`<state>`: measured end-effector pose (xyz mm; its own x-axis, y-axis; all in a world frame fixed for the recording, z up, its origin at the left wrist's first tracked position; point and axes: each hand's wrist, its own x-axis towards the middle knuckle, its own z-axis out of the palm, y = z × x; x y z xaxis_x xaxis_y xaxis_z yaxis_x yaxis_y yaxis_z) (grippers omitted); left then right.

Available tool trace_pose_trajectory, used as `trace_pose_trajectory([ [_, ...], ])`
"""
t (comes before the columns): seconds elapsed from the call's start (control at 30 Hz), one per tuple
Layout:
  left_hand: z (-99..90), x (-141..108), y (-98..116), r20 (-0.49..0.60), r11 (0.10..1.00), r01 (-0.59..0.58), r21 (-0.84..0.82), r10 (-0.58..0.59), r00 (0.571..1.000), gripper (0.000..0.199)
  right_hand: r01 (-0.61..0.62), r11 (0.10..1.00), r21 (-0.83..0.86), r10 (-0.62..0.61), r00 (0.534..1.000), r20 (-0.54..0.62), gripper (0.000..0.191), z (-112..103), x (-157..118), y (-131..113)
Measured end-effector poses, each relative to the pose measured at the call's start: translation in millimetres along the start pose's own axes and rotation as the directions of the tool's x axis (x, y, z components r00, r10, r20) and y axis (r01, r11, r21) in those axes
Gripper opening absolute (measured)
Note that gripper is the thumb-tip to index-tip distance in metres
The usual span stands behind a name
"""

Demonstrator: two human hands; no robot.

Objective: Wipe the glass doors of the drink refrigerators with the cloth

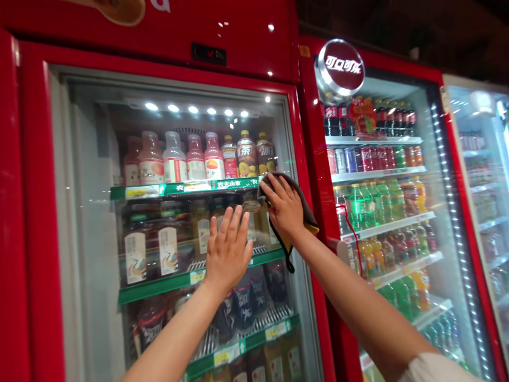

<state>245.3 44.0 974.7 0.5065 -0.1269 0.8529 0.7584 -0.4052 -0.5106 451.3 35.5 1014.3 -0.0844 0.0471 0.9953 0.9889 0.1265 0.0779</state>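
My right hand (287,211) presses a dark grey cloth (306,212) with yellow on its underside to the glass door (99,228) of a red drinks fridge. The cloth lies under the fingers near the door's right edge, and a loose corner with a loop hangs below the palm. To the left and slightly lower, my left hand (227,249) is open, its fingers straight and its palm toward the glass. It holds nothing. Whether that palm touches the pane cannot be told. Behind the glass, bottles (173,159) stand on shelves with green edges.
A second red fridge (326,212) with a round sign (341,66) stands on the right, its shelves full of bottles and cans. Farther right is another lit fridge (477,159). A small dark display (209,53) sits above the first door. A red cord (356,239) hangs by the second fridge.
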Motion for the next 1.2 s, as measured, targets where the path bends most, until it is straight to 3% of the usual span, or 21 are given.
trace_pose_trajectory([
  [0.07, 4.8, 4, 5, -0.002, 1.000, -0.013, 0.001, 0.013, 1.000, 0.085, -0.043, 0.999, -0.014, 0.043, 0.999, -0.017, 0.062, -2, -3, 15],
  [0.27, 10.5, -1, 9, 0.002, 0.999, -0.038, 0.009, 0.038, 0.999, 0.086, -0.111, 0.994, -0.022, 0.110, 0.993, -0.032, 0.070, -1, -61, 35],
  [0.53, 13.5, 20, 5, 0.004, 1.000, -0.001, 0.011, 0.001, 1.000, 0.084, -0.168, 0.983, 0.068, 0.173, 0.982, -0.080, 0.064, -3, -8, 58],
  [0.7, 14.8, 29, 5, 0.014, 1.000, 0.030, 0.004, -0.030, 0.999, 0.079, -0.118, 0.987, 0.109, 0.122, 0.992, -0.032, 0.075, -5, -57, 56],
  [0.77, 16.3, 28, 4, 0.012, 1.000, 0.023, 0.014, -0.023, 1.000, 0.078, -0.087, 0.989, 0.123, 0.092, 0.995, -0.032, 0.080, -3, -65, 58],
  [0.83, 18.5, 27, 3, 0.002, 1.000, 0.011, 0.023, -0.011, 1.000, 0.079, -0.082, 0.988, 0.133, 0.090, 0.994, -0.057, 0.078, -1, -49, 64],
  [0.97, 22.9, 25, 1, -0.027, 1.000, 0.004, 0.019, -0.004, 1.000, 0.084, -0.145, 0.986, 0.086, 0.153, 0.984, -0.095, 0.059, -2, 11, 74],
  [1.03, 23.8, 24, 1, -0.029, 1.000, 0.013, 0.006, -0.013, 1.000, 0.086, -0.163, 0.986, 0.044, 0.166, 0.982, -0.087, 0.054, -5, 20, 73],
  [1.2, 23.8, 24, 3, -0.025, 1.000, 0.022, 0.005, -0.022, 0.999, 0.088, -0.049, 0.991, 0.120, 0.062, 0.993, -0.102, 0.045, -6, -22, 64],
])
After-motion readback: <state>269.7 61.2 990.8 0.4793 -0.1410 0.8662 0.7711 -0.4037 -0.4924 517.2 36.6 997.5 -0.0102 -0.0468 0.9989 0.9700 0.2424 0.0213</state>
